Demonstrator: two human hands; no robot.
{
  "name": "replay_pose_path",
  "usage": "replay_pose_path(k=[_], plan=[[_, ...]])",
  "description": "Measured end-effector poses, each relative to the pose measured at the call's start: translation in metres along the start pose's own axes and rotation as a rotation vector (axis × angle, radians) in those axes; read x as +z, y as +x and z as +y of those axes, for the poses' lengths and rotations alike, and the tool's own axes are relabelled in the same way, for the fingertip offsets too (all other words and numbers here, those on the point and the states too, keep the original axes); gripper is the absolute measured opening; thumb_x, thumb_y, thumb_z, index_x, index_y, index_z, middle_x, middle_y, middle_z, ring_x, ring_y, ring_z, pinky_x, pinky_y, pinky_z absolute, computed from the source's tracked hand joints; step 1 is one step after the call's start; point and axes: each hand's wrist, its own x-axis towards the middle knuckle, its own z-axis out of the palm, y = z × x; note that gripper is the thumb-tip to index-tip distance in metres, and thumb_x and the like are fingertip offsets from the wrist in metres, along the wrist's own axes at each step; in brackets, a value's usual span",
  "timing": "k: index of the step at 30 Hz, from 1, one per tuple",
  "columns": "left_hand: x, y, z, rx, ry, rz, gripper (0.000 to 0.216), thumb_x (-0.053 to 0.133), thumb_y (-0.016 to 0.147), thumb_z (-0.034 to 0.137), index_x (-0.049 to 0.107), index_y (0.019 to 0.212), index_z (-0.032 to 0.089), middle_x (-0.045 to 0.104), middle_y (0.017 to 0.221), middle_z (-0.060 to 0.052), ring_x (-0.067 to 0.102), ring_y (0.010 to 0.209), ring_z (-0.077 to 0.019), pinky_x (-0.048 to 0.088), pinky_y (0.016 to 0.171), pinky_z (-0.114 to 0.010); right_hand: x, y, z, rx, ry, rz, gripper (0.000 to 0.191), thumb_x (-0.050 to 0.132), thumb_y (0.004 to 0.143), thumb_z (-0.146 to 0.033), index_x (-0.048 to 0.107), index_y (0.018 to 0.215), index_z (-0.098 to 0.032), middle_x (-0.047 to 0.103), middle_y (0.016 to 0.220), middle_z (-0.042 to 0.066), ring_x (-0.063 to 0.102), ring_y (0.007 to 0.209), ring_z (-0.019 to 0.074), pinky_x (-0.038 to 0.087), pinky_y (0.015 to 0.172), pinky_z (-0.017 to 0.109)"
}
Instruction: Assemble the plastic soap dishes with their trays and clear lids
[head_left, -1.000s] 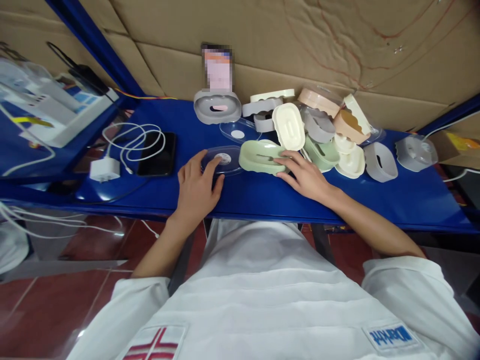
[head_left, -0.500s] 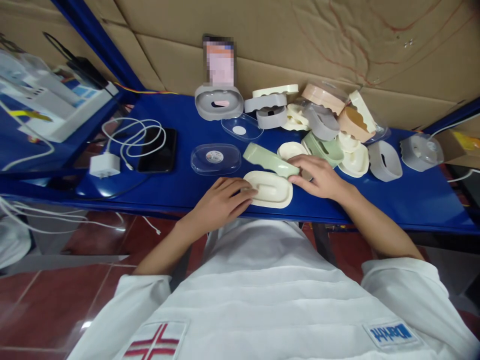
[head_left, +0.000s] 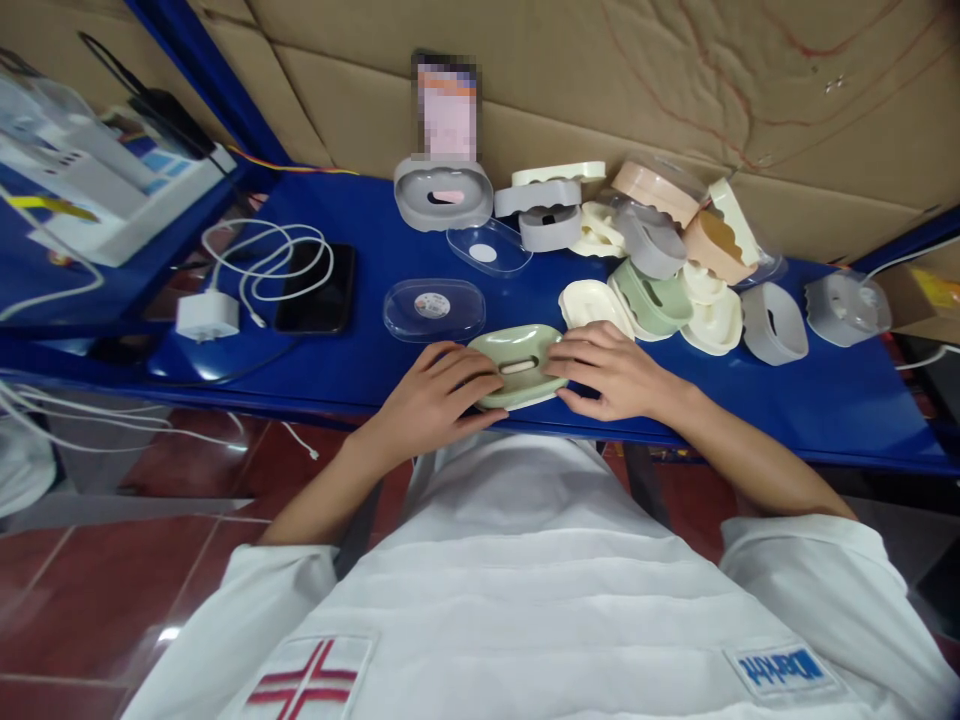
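Note:
A pale green oval soap-dish part (head_left: 516, 357) lies on top of a cream one near the front edge of the blue shelf (head_left: 750, 410). My left hand (head_left: 431, 398) grips its left end and my right hand (head_left: 611, 368) grips its right end, fingers curled over the rim. A clear oval lid with a round sticker (head_left: 433, 309) rests just behind my left hand. A loose cream dish part (head_left: 595, 304) sits just behind my right hand.
A heap of grey, cream, green and tan soap-dish parts (head_left: 660, 265) fills the back right. A phone (head_left: 446, 112) stands in a grey dish (head_left: 442, 195) against the cardboard wall. A black phone (head_left: 316, 288), a white charger (head_left: 208, 316) and coiled cable lie at left.
The green part went from tilted in my right hand to lying flat on the cream part. My left hand moved from the clear lid to the cream part, then onto the stacked pair.

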Motion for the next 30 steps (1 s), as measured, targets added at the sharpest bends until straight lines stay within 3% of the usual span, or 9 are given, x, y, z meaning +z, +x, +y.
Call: replay_pose_path(k=[3,6,10,14,16,19,24,27,30], plan=[[0.0,0.002,-0.002,0.009,-0.02,-0.047,0.02,0.073,0.104,0.045,0.075,0.111,0.026,0.08,0.113,-0.006,0.074,0.109,-0.0247,0.053,0.105,-0.045,0.005,0.003,-0.002,-0.018,0.006,-0.078,0.039,0.063,0.108,-0.042,0.072,0.142,-0.024,0.074,0.145,0.011,0.065,0.14,0.0304,0.053,0.113,0.051],[0.001,0.001,-0.001,0.017,-0.02,-0.052,0.019,0.073,0.104,0.045,0.076,0.107,0.026,0.081,0.114,-0.006,0.073,0.11,-0.0258,0.053,0.104,-0.046,0.008,0.004,-0.002,-0.039,-0.009,-0.111,0.039,0.06,0.111,-0.041,0.072,0.143,-0.022,0.073,0.146,0.012,0.065,0.143,0.0288,0.053,0.117,0.049],[-0.005,0.0,-0.003,-0.01,-0.085,-0.043,0.021,0.07,0.104,0.045,0.076,0.118,0.03,0.078,0.128,-0.007,0.072,0.118,-0.0281,0.052,0.109,-0.051,0.01,0.002,0.0,-0.026,0.026,-0.105,0.037,0.062,0.111,-0.038,0.073,0.143,-0.023,0.073,0.146,0.013,0.064,0.144,0.0296,0.053,0.117,0.051],[-0.012,-0.006,-0.018,-0.374,0.001,0.11,0.041,0.064,0.103,0.035,0.065,0.144,0.032,0.054,0.166,-0.01,0.049,0.155,-0.0388,0.041,0.124,-0.065,0.011,0.001,0.003,-0.025,0.088,-0.084,0.041,0.066,0.108,-0.036,0.071,0.147,-0.024,0.073,0.145,0.014,0.065,0.143,0.031,0.054,0.115,0.052],[-0.012,-0.01,-0.027,-0.542,0.05,0.102,0.053,0.068,0.1,0.038,0.059,0.152,0.03,0.042,0.174,-0.013,0.036,0.163,-0.0454,0.037,0.126,-0.071,0.012,0.001,0.004,-0.039,0.089,-0.074,0.042,0.066,0.108,-0.035,0.069,0.148,-0.023,0.074,0.144,0.015,0.065,0.142,0.0313,0.055,0.114,0.051],[-0.011,-0.014,-0.033,-0.622,0.025,0.074,0.047,0.066,0.103,0.041,0.063,0.148,0.027,0.055,0.164,-0.015,0.051,0.153,-0.0425,0.045,0.122,-0.066,0.016,0.0,0.004,-0.03,0.103,-0.06,0.051,0.066,0.108,-0.036,0.061,0.157,-0.022,0.068,0.15,0.018,0.063,0.144,0.0327,0.056,0.114,0.053],[-0.011,-0.006,-0.016,-0.579,-0.052,0.228,0.031,0.066,0.107,0.045,0.072,0.13,0.026,0.076,0.132,-0.009,0.07,0.125,-0.0294,0.056,0.113,-0.049,0.025,-0.002,0.001,0.148,0.097,0.052,0.081,0.074,0.103,-0.048,0.037,0.172,-0.03,0.043,0.173,0.02,0.045,0.16,0.0393,0.047,0.125,0.064],[-0.008,0.0,-0.002,-0.467,-0.101,0.207,0.028,0.069,0.106,0.046,0.073,0.125,0.026,0.077,0.126,-0.008,0.072,0.118,-0.0269,0.058,0.108,-0.045,0.027,-0.003,0.003,0.191,0.09,0.068,0.09,0.077,0.099,-0.054,0.032,0.174,-0.033,0.039,0.176,0.018,0.036,0.165,0.0414,0.04,0.129,0.069],[-0.002,0.002,0.005,-0.291,-0.109,0.116,0.034,0.073,0.102,0.047,0.072,0.13,0.027,0.075,0.131,-0.01,0.07,0.122,-0.0299,0.057,0.109,-0.051,0.025,-0.002,0.006,0.155,0.131,-0.009,0.084,0.072,0.104,-0.05,0.031,0.175,-0.031,0.04,0.177,0.017,0.037,0.165,0.0383,0.042,0.13,0.065]])
